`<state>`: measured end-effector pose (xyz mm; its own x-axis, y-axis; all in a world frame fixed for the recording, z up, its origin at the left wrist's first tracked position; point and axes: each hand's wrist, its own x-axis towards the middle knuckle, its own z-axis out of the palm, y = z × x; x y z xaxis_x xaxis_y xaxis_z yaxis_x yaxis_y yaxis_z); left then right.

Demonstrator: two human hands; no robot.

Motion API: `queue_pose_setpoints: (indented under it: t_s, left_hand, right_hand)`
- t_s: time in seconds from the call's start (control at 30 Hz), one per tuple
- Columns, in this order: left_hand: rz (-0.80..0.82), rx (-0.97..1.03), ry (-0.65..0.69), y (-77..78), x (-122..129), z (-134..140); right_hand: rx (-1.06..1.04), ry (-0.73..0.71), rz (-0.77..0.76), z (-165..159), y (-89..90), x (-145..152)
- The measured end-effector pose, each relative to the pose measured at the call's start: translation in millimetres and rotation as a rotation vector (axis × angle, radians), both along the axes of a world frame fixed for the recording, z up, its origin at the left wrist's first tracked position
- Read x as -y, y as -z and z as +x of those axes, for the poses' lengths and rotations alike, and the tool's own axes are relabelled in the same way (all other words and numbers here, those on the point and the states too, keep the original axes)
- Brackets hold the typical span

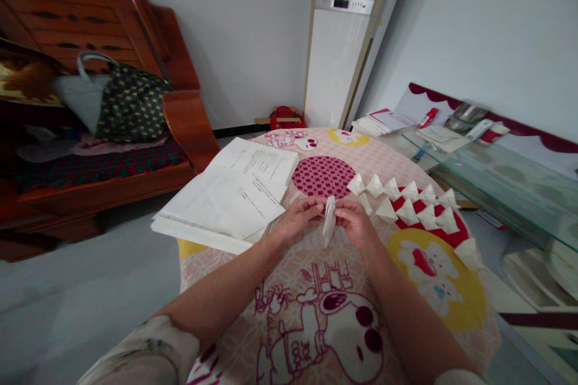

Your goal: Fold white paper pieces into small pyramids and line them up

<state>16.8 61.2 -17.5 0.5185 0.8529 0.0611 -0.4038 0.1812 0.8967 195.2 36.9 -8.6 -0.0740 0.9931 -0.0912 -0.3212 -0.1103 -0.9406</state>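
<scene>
A folded piece of white paper stands on edge between my hands, over the middle of the round table. My left hand pinches its left side, and my right hand grips its right side. Just beyond my right hand are two rows of small folded paper pieces, pointed like little pyramids. One more folded piece lies nearer the right edge. To the left of my left hand rests a stack of printed paper sheets, with an open booklet behind it.
A patterned cloth covers the round table. Close on the right is a glass-topped table bearing papers and a metal bowl. A wooden bench with bags stands at left, a tall white cabinet unit behind.
</scene>
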Motion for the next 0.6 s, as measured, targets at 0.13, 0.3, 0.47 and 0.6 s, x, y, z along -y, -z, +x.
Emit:
queue_pose_setpoints:
  t_s: [0.13,0.3,0.47,0.6]
  left_hand:
    - [-0.002,-0.002,0.008,-0.1,-1.4,-0.3]
    - [-0.025,-0.031,0.036,-3.6,-1.3,-2.8]
    - [-0.062,-0.039,0.053,-8.9,1.0,-2.5]
    - [-0.092,-0.050,0.112,-12.1,2.8,-3.0]
  right_hand:
    - [-0.022,-0.039,0.009,-0.3,-1.0,1.4]
    - [-0.041,0.008,0.020,-3.5,-2.4,3.0]
    - [-0.042,0.008,0.022,-5.9,-2.8,4.1]
    - [-0.055,-0.013,0.006,-6.4,-4.1,5.8]
